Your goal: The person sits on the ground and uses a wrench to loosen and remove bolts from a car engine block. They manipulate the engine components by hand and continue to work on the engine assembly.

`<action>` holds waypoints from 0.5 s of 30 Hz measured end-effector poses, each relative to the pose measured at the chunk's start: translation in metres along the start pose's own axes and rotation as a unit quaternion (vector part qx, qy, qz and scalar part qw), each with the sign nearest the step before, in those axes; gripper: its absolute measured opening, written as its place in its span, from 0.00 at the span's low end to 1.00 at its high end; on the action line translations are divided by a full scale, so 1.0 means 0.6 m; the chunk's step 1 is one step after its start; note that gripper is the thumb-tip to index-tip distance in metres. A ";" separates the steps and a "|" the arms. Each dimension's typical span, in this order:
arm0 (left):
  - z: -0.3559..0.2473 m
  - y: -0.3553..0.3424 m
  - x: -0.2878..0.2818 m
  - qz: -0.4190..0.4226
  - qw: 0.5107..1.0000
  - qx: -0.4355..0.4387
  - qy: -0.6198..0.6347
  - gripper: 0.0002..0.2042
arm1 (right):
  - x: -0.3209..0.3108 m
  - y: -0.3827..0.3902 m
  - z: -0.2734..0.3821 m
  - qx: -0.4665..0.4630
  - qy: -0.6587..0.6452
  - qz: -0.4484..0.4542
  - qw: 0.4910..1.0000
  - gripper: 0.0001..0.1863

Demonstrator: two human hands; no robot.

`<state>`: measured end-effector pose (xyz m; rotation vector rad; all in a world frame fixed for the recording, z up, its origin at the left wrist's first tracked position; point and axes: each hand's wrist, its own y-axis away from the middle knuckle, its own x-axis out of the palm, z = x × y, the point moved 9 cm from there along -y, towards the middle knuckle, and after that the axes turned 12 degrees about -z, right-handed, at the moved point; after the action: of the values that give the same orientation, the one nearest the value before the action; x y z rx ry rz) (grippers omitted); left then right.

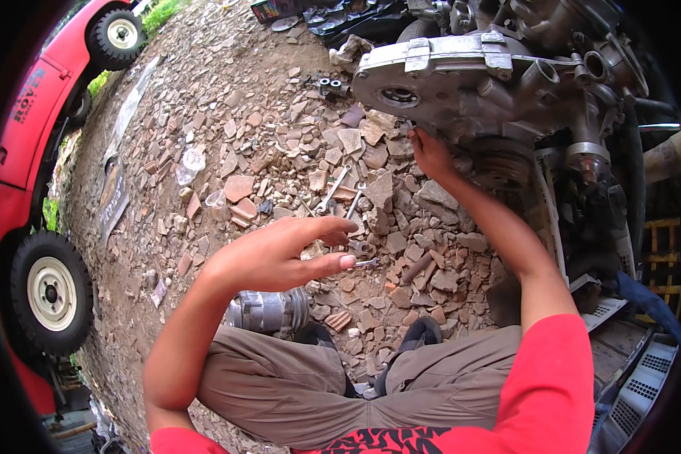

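1. The left hand [295,253] hovers palm-inward over the ground, thumb and fingers spread apart; whether it touches the small tool end [367,262] beside its thumb, I cannot tell.
2. The right hand [433,155] reaches the lower edge of the metal engine casing [461,79], at upper right; its fingertips are partly hidden, so I cannot tell whether they pinch anything. The arm is probably extended because that edge sits well forward.
3. Two wrenches [334,188] lie between the hands, likely for easy reach.
4. The ground [234,136] is dirt strewn with broken tile and stone.
5. Beyond, a red vehicle [34,159] stands at left; a pale plastic crate [645,382] lies at right.
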<state>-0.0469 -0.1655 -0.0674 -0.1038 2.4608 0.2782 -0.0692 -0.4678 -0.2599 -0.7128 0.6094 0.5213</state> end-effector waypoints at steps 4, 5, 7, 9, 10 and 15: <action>0.010 -0.011 0.002 0.025 0.999 -0.025 -0.014 0.30 | -0.015 0.002 -0.013 -0.014 0.036 -0.071 0.997 0.19; 0.017 -0.009 0.001 0.033 0.999 -0.035 -0.022 0.30 | -0.019 0.004 -0.008 -0.020 0.029 -0.089 0.995 0.19; 0.025 -0.007 0.001 0.038 0.999 -0.033 -0.009 0.29 | -0.024 0.005 -0.005 -0.024 0.010 -0.097 0.995 0.19; 0.038 -0.005 0.003 0.045 0.998 -0.039 0.003 0.29 | -0.027 0.003 0.003 -0.019 -0.015 -0.072 0.997 0.19; 0.042 -0.007 0.003 0.051 0.998 -0.043 0.009 0.29 | -0.025 0.001 0.007 -0.025 0.000 -0.064 0.998 0.19; 0.041 -0.022 0.005 0.068 0.997 -0.030 0.034 0.29 | -0.007 -0.001 -0.008 -0.019 0.073 -0.040 0.996 0.19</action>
<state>-0.0328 -0.1729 -0.0904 0.0296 2.5327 0.4147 -0.0733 -0.4728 -0.2598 -0.8128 0.7062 0.4106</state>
